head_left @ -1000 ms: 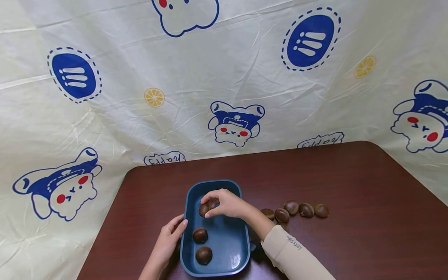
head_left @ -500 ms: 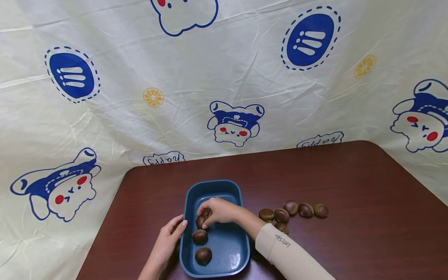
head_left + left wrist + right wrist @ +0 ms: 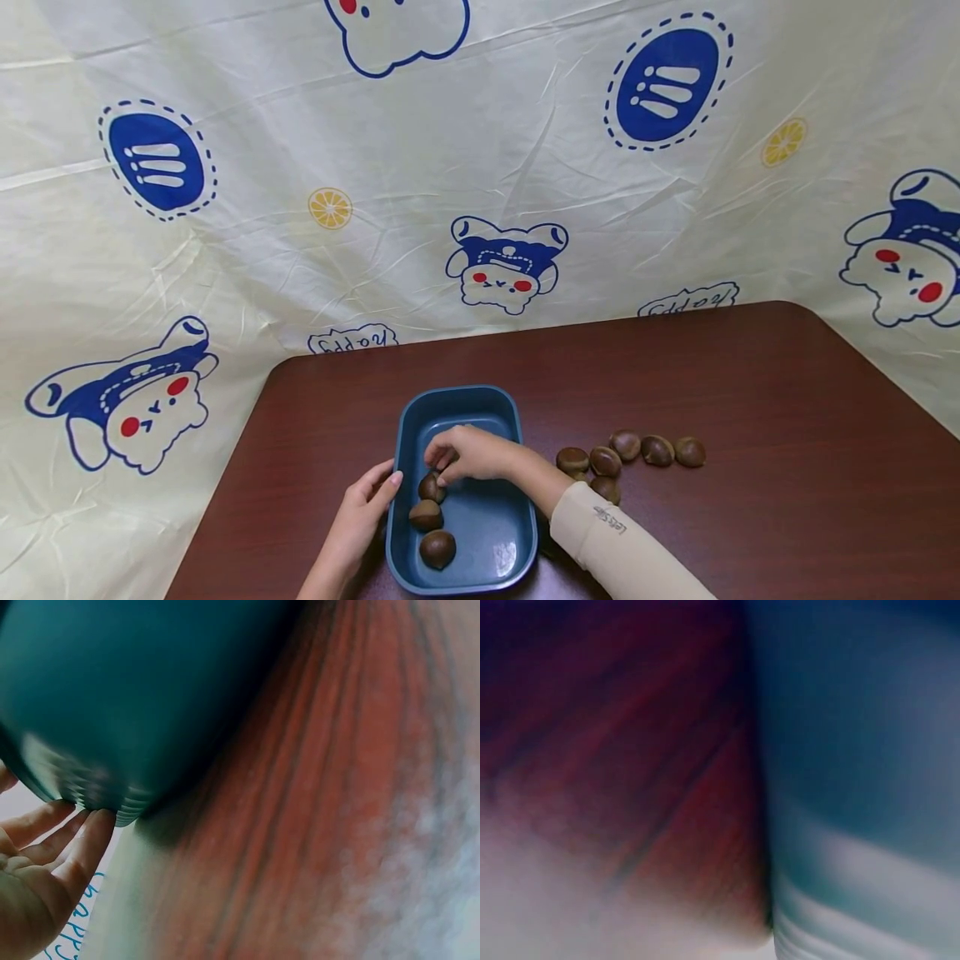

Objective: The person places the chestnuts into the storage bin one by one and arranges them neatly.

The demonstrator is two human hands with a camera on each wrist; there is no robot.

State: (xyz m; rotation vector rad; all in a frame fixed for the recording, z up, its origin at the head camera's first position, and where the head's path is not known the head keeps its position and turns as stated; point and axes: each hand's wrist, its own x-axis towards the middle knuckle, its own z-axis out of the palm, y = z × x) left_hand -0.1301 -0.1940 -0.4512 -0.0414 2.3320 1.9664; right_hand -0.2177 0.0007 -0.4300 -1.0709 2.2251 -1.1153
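Three chestnuts (image 3: pixel 427 516): rowed in tray (image 3: pixel 491 517), left side
Left hand (image 3: pixel 362 510): grips tray, presumably steadying it
Right hand (image 3: pixel 474 453): curled at far chestnut (image 3: pixel 431 489); pinched or released, cannot tell
Spares (image 3: pixel 625 446): counter (image 3: pixel 780 392), right of tray

Left hand (image 3: pixel 362 508): steadies the blue tray (image 3: pixel 487 517) at its left rim.
Right hand (image 3: pixel 474 453): reaches inside, thumb at the farthest of three chestnuts (image 3: pixel 427 516).
Table (image 3: pixel 757 533): more chestnuts (image 3: pixel 604 462) lie right.
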